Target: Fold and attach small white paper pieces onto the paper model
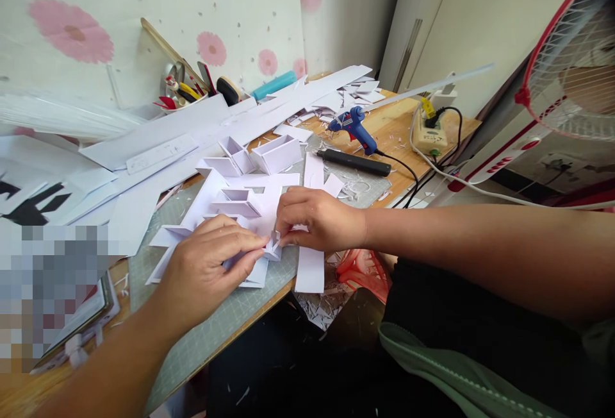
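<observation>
My left hand (pixel 204 261) reaches in from the lower left, thumb and forefinger closed on the left side of a small white board box (pixel 273 252). My right hand (pixel 319 218) comes from the right, its fingertips pinched together at the upper right edge of the same box. Part of the box is hidden behind my fingers. Around and under my left hand stands a white board model (pixel 192 209), built of flat strips and small open boxes. It rests on a grey-green cutting mat (pixel 202 334).
A blue glue gun (pixel 354 128) and a black cutter (pixel 355 162) lie right of the model. Beyond are long white strips (pixel 269 120), offcuts (pixel 336 99) and a tool holder (pixel 185 91). A power strip (pixel 429 133) with cables and a fan (pixel 571 65) stand at right.
</observation>
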The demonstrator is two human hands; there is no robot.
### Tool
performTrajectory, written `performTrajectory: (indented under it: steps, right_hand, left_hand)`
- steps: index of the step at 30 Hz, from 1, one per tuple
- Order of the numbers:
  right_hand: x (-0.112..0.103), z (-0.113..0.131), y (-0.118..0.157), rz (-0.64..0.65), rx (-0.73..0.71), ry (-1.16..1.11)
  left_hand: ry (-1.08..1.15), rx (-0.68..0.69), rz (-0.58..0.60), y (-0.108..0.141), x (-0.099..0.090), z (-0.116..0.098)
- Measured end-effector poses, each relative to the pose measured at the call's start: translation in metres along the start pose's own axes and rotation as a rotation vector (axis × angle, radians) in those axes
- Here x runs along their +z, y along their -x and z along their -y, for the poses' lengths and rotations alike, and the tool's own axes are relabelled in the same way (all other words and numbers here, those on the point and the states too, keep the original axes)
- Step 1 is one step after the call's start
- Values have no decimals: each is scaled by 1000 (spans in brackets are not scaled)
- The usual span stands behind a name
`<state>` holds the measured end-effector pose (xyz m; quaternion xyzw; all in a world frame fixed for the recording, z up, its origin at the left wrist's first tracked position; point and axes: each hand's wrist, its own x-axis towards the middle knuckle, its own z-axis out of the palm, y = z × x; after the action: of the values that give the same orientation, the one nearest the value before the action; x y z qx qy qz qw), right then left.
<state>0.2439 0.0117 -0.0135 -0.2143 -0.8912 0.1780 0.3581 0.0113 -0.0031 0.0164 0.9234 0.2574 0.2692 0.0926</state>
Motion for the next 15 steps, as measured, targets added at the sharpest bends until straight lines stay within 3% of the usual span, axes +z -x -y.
performTrajectory:
  steps: [15]
  right_hand:
    - [-2,3,-2,-90,-8,-62]
  left_hand:
    - [-48,-106,-4,0,-1,-3]
